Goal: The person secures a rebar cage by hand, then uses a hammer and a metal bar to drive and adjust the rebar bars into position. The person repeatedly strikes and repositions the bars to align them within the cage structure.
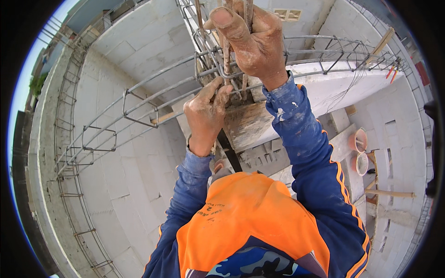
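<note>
At the top centre, my right hand (255,44) is closed round an upright steel rod (248,14), its thumb raised toward the top edge. Lower and to the left, my left hand (205,118) has thumb and fingers pinched at a rusty, bent rebar (226,60), close to where the bars cross. Both hands work at this joint, where a horizontal rebar cage (162,95) from the left meets another rebar cage (320,55) on the right. Behind the joint rises an upright column cage (190,23). My right fingers partly hide the rods.
Pale block walls (116,162) surround me. A wooden board (245,123) lies under the joint. Thin tie wires (345,88) and red-handled pincers (393,74) hang from the right cage. Two buckets (360,163) stand lower right. Another rebar cage (69,99) runs along the left wall top.
</note>
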Tool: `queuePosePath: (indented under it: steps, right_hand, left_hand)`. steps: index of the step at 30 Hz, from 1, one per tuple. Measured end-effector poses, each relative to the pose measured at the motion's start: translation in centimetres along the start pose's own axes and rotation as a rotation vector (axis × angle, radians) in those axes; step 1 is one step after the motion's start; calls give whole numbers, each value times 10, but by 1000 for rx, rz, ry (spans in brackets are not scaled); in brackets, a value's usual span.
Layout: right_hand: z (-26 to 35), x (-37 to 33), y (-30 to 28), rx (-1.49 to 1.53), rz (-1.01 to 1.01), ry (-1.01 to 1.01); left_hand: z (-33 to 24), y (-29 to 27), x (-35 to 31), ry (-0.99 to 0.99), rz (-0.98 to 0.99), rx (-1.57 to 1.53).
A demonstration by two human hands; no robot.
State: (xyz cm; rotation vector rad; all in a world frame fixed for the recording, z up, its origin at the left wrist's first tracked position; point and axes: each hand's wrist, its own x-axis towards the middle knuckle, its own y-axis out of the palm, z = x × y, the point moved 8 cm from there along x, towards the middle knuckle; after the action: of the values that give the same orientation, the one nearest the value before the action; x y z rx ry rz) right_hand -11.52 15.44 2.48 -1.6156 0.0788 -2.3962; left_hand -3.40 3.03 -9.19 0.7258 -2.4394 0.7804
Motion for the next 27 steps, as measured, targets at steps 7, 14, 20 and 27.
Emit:
queuePosePath:
  steps: [7, 14, 20, 27]
  right_hand:
    - [19, -2, 8, -365, -96, -506]
    - [18, 0, 8, -355, 31, -372]
    - [35, 3, 11, -522, 87, -519]
    - [-4, -9, 2, 67, 275, 265]
  left_hand:
    - [-15, -5, -1, 157, -130, 85]
    - [-18, -2, -20, 99, -282, 182]
    - [-15, 10, -18, 170, -369, 303]
    - [-22, 15, -26, 218, -459, 259]
